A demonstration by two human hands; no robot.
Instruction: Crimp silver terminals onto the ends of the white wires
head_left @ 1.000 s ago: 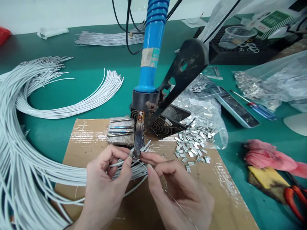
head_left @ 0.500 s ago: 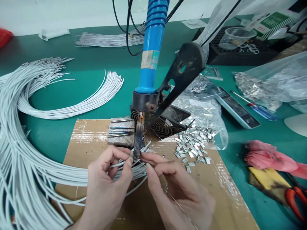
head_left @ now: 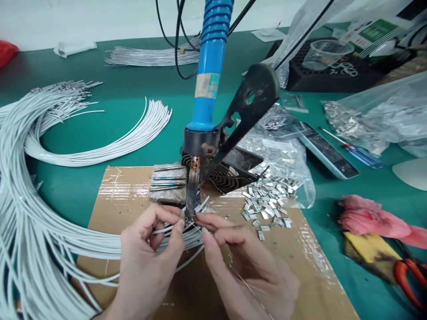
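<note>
A blue-handled soldering iron (head_left: 207,106) points downward in a black bracket (head_left: 248,104), its dark tip (head_left: 191,195) between my fingertips. My left hand (head_left: 150,258) pinches a small part right beside the tip; the part is mostly hidden, and a white cable runs by those fingers. My right hand (head_left: 250,262) pinches a thin solder wire (head_left: 247,284), whose near end reaches the tip while the rest trails down across the palm. Beneath both hands lie white cables (head_left: 96,242) on a cardboard sheet (head_left: 110,195).
Behind the left hand sits a grey block (head_left: 168,195) with metal rods. Small metal pieces (head_left: 267,206) spill from a clear bag (head_left: 287,155). Farther right are a phone (head_left: 328,151), a screwdriver (head_left: 353,149), a pink cloth (head_left: 373,218), a yellow sponge (head_left: 372,246) and red-handled scissors (head_left: 405,275).
The view has shifted very slightly, and the iron's upper part appears a little farther left. Both hands keep nearly the same grip and place at the tip.
</note>
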